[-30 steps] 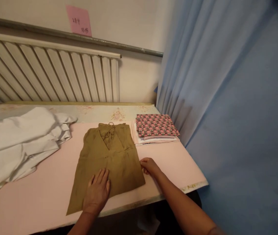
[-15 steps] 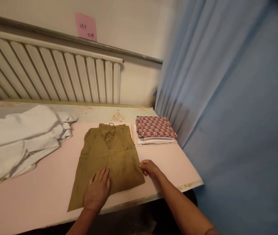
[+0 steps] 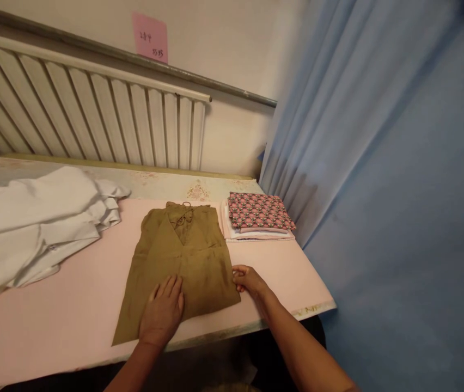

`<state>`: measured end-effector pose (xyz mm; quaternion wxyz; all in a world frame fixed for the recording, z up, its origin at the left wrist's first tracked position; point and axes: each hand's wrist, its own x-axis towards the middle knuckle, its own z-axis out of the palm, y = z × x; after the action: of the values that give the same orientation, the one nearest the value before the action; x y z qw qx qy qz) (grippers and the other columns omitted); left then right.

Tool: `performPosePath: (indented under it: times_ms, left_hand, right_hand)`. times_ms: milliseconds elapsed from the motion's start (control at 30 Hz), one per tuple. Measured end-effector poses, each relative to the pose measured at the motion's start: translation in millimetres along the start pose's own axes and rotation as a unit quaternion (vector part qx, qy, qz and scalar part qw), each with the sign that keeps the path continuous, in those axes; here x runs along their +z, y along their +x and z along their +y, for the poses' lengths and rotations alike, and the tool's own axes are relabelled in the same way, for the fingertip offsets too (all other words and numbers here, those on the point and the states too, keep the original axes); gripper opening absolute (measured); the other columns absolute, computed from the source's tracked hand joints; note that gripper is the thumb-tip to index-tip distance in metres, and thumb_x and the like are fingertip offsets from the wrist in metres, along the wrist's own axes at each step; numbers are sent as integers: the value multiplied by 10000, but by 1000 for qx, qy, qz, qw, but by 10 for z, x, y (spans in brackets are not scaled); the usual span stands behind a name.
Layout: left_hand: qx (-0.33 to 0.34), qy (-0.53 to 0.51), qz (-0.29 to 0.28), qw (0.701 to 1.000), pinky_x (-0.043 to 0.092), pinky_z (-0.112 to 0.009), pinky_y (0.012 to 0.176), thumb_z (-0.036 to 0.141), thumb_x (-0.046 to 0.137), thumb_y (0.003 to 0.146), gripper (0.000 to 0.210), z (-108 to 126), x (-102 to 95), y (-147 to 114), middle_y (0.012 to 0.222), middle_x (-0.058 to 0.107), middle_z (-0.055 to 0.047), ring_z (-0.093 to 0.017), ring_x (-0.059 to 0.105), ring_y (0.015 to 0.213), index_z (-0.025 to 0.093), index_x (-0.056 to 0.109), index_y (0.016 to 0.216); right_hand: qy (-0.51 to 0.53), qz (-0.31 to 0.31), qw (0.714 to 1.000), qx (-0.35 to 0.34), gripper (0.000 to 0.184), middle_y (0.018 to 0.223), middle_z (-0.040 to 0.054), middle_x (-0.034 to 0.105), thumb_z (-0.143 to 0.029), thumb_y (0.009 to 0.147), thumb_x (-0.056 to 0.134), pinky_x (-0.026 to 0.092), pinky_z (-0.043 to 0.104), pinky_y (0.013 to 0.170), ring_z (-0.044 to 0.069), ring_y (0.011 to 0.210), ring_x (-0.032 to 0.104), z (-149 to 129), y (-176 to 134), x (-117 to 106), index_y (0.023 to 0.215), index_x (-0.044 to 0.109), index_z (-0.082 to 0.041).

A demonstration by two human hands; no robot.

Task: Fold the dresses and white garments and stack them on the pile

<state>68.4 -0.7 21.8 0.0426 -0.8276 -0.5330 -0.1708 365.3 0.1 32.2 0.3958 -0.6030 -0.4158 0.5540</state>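
An olive-brown garment (image 3: pixel 199 267) with a V-shaped neckline and a thin tie cord at its top lies flat on the pink-covered table. My left hand (image 3: pixel 162 310) rests palm down on its lower middle, fingers stretched out. At the garment's right edge, my right hand (image 3: pixel 250 280) pinches the cloth between thumb and fingers. The neckline points away from me, and the bottom edge lies close to the table's front edge.
To the left a crumpled white cloth (image 3: pixel 31 223) covers part of the table (image 3: pixel 72 321). Behind my right hand sits a stack of folded fabric, topped by a red patterned cloth (image 3: pixel 260 211). A blue curtain (image 3: pixel 379 228) hangs at the right; a radiator (image 3: pixel 105 114) stands behind.
The camera view has shifted slightly. Both hands keep nearly the same places on the garment, the left flat and the right pinching the right edge.
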Motion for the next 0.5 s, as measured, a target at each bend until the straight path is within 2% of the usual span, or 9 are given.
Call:
performPosePath:
  times_ms: [167, 333, 500]
  left_hand:
    - [2, 2, -4, 1000, 326, -452, 1090, 283, 345, 939, 462, -6, 16, -5, 1380, 569, -130, -264, 478, 1309, 126, 578, 1306]
    - [-1, -7, -1, 1000, 329, -458, 1087, 275, 359, 938, 453, -9, 20, -8, 1380, 566, -142, -269, 485, 1303, 118, 573, 1304]
    - [-7, -26, 5, 1000, 329, -452, 1091, 268, 395, 933, 424, -1, 1, -8, 1369, 576, -137, -265, 488, 1303, 146, 587, 1290]
  right_hand:
    - [-1, -19, 1000, -6, 542, 720, -38, 648, -332, 628, 684, 407, 214, 469, 88, 482, 562, 16, -13, -20, 1139, 635, -160]
    - [-20, -16, 999, -24, 567, 593, -74, 587, -325, 657, 676, 399, 213, 459, 95, 458, 548, 65, -14, -17, 1192, 619, -149]
    - [-37, -14, 999, -37, 532, 601, -76, 592, -274, 646, 692, 390, 204, 450, 77, 442, 518, 91, -8, -4, 1164, 639, -165]
